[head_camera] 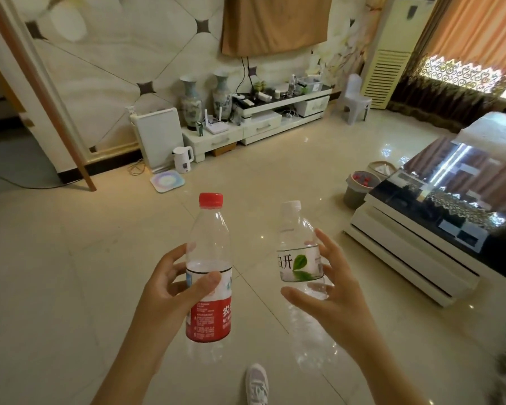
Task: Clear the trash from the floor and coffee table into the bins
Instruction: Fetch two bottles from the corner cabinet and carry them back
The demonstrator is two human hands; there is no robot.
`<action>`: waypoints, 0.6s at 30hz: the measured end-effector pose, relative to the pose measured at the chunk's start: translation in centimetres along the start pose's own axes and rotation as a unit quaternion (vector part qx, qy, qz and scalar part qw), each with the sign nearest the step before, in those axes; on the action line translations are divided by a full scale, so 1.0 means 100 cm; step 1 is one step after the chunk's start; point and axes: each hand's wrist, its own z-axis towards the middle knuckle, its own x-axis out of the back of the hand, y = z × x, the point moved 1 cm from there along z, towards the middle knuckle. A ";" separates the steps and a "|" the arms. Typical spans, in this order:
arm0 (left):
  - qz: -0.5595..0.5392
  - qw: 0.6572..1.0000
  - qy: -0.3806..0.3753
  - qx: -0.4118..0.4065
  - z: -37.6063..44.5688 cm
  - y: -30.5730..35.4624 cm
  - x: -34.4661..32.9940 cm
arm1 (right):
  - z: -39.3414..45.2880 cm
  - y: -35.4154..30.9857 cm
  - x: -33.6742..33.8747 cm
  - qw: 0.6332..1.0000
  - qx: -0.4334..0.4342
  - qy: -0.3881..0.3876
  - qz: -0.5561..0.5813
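My left hand [170, 285] grips an empty clear bottle with a red cap and red label [209, 244], held upright over the floor. My right hand [330, 290] holds a second clear bottle with a white cap and a green leaf label [297, 244], also upright. Two bins stand on the floor at the far end of the coffee table [415, 258]: a grey-green bin [354, 197] with red items inside, and a beige bin [383, 168] behind it holding something white. Both bins are ahead of me and to the right.
The glossy black-topped coffee table fills the right side. A TV stand [275, 112] with vases, a white heater panel [158, 138], a kettle [183, 159] and a scale [167, 181] line the far wall. My shoe [257, 384] shows at the bottom on tiled floor.
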 end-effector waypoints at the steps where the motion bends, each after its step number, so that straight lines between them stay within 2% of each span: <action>1: 0.007 1.000 0.002 -0.001 0.023 0.004 -0.006 | 0.025 0.002 0.003 1.000 0.000 -0.002 0.004; 9: 0.004 1.000 -0.012 0.006 0.175 0.035 -0.057 | 0.190 0.015 0.027 1.000 0.000 -0.003 0.013; 18: 0.004 0.999 -0.021 0.026 0.355 0.051 -0.077 | 0.357 0.044 0.022 1.000 -0.018 0.012 -0.004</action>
